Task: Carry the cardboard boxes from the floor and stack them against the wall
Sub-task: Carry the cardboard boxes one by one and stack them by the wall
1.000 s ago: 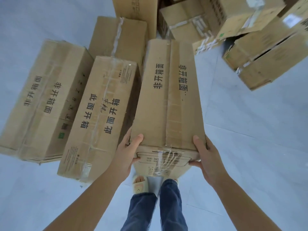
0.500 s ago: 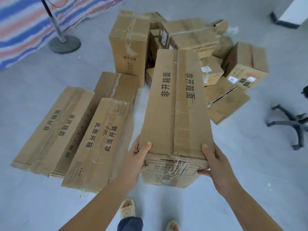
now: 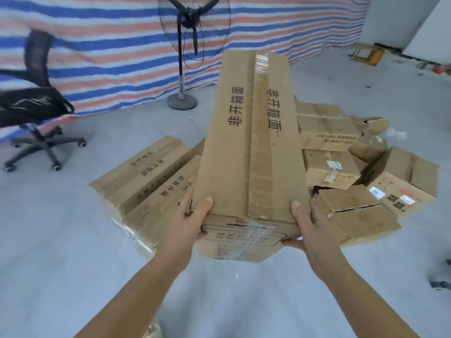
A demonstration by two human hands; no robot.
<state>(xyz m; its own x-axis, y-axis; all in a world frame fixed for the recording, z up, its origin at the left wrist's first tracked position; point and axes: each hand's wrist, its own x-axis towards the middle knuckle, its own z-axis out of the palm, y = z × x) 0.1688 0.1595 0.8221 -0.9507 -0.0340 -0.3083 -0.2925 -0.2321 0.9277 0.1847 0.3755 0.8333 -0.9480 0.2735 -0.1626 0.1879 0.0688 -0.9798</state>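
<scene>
1. While both hands grip its near end, the left hand (image 3: 192, 223) and right hand (image 3: 308, 230) curl around the long box (image 3: 251, 152), thumbs on top, holding it up off the floor (image 3: 73, 240).
2. Behind it, other boxes (image 3: 341, 172) lie in a pile.
3. This looks like the carrying step.
4. Next, the box needs turning toward a wall and a steady walk.

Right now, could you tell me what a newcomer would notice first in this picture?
First, the long box held up mid-frame, with the left hand and right hand gripping its near end on either side. Behind and below it, a jumble of boxes lies on the grey floor. Further back, a fan stands before a striped tarp, with a black chair at left.
</scene>
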